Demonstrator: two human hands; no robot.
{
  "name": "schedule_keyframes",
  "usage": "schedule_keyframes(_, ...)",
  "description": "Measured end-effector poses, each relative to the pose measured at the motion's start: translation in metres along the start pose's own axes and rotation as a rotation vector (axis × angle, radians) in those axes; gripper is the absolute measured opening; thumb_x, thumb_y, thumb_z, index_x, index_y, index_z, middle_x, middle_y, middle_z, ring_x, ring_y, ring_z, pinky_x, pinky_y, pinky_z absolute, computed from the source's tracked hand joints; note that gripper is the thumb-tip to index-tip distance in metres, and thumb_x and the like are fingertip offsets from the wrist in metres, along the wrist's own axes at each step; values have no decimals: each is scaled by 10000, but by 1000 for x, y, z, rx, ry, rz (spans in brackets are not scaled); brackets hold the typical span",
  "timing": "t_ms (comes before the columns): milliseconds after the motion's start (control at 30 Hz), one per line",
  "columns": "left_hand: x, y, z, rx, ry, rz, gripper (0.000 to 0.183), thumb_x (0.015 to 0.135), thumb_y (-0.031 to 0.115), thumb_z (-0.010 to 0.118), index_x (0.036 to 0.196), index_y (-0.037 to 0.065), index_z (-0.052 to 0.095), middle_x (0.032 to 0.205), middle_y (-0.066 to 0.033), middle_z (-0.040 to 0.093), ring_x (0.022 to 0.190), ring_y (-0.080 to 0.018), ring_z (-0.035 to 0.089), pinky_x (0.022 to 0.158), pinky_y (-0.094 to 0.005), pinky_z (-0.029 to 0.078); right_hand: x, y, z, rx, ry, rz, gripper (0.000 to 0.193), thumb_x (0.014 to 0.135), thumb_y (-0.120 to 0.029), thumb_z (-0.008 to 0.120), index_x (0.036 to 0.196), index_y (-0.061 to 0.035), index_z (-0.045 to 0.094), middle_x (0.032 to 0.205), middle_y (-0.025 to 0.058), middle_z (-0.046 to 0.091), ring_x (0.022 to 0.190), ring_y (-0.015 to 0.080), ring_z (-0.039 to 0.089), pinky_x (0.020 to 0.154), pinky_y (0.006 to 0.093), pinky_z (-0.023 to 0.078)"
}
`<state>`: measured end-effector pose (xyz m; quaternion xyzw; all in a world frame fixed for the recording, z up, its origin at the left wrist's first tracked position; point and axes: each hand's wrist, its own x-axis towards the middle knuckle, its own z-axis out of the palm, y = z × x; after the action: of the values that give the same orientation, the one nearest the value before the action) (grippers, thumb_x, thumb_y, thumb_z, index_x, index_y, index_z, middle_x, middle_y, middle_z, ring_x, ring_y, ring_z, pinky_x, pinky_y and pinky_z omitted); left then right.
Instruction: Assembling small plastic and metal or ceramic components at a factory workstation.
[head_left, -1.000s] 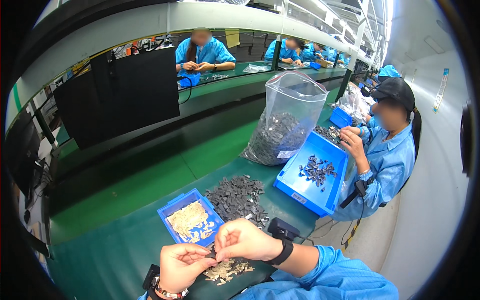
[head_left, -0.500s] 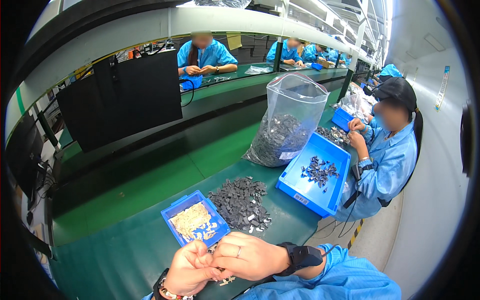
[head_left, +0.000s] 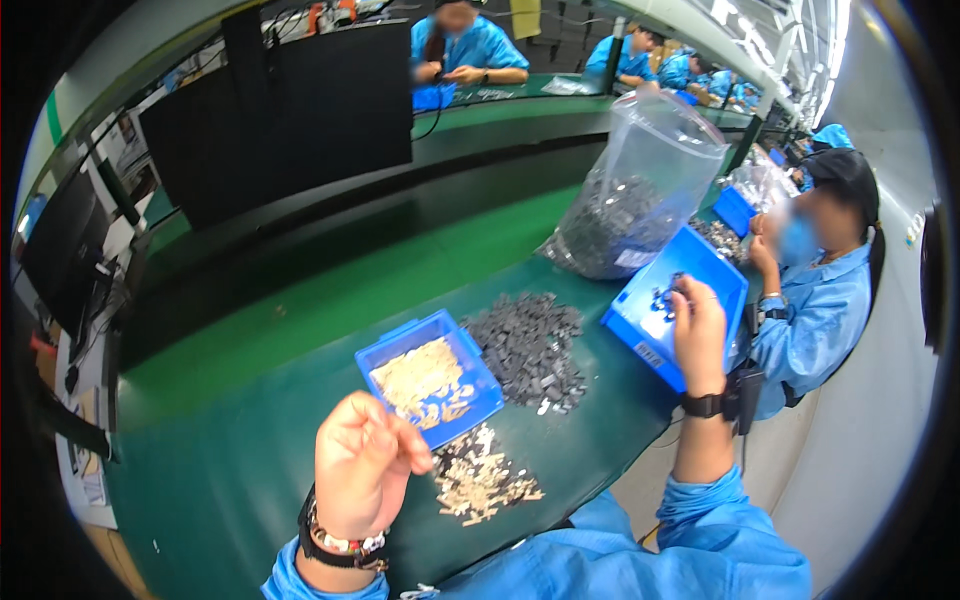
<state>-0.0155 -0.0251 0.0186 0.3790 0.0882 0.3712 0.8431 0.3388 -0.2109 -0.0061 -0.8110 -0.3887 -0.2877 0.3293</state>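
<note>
My left hand (head_left: pixel 368 462) is raised beside the small blue tray (head_left: pixel 478 408), its fingers curled into a pinch. Whatever may be between the fingertips is too small to make out. Cream-coloured small parts (head_left: pixel 420 375) fill much of that tray. My right hand (head_left: pixel 700 335) reaches over the large blue bin (head_left: pixel 640 322), thumb and fingers drawn together just above some small black parts (head_left: pixel 662 300). If it holds anything, that is hidden. On the green table in front of me lies a loose pile of mixed cream and black pieces (head_left: pixel 480 478).
A heap of small black parts (head_left: pixel 530 345) lies between tray and bin. Behind the bin stands a clear plastic bag (head_left: pixel 625 205) of dark parts. A co-worker in blue (head_left: pixel 825 290) sits at the right. A black panel (head_left: pixel 285 125) stands at the far left.
My hands were together in front of me and have separated. The right moved up and right to the large bin; the left stayed near the tray. The mixed pile is uncovered, and the view has shifted.
</note>
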Motion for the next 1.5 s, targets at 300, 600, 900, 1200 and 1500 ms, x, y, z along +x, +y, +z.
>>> schedule_keyframes(300,8,6,-2,100,211,14,110,995,176,543,929,97,507,730,-60,601,640,-158,575,593,-276,460,-55,-116,2,564,-744,-349,192,771,-20,705,960,-13,674,948,128,657,920,331,623,815,408,509)
schedule_keyframes(600,6,5,0,226,151,45,114,973,161,568,901,99,504,735,-84,630,635,-173,603,577,-276,489,-89,-156,25,543,-943,-439,106,829,-138,688,869,-40,699,858,99,625,861,296,601,800,391,491)
schedule_keyframes(900,6,3,-2,223,116,26,108,958,145,589,912,88,510,755,-104,644,660,-186,627,612,-285,518,-90,-155,30,517,-1041,-395,97,824,-141,699,873,-57,702,902,87,623,906,295,594,834,393,479)
schedule_keyframes(1200,7,1,-6,256,92,-5,101,948,128,607,910,70,533,784,-117,668,688,-188,649,641,-285,529,-73,-148,20,788,-1232,-23,46,842,-52,678,885,-45,692,841,81,678,744,205,649,676,308,500)
schedule_keyframes(1500,5,-8,-1,970,-157,-214,188,860,54,731,1028,-25,703,886,-56,710,790,-73,634,658,-212,500,-63,-169,14,1408,-1063,428,75,897,12,654,962,42,673,904,52,692,863,82,636,797,252,524)
